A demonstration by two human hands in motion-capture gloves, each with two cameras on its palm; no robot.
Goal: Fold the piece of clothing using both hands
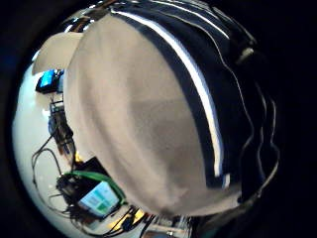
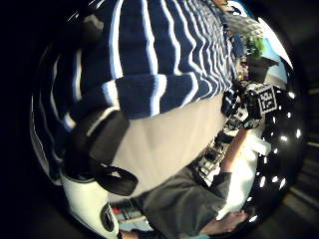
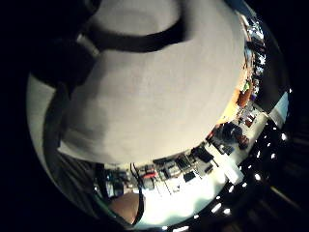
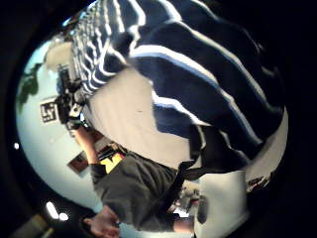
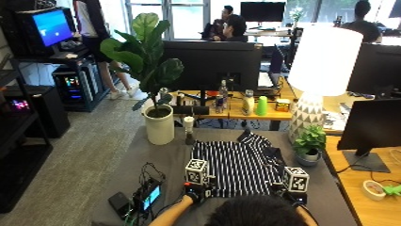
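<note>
Both hands, left hand [image 5: 193,194] and right hand [image 5: 289,194], are gripping the striped shirt's [image 5: 235,167] near hem; uneven lifting risks a crooked fold.

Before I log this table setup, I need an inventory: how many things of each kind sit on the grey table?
Striped clothing: 1, the navy and white shirt
Potted plants: 2, the tall plant and the small plant
Lamps: 1, the white lamp
Small electronic devices near the left front edge: 2, one with a lit screen and one dark
Total: 6
</note>
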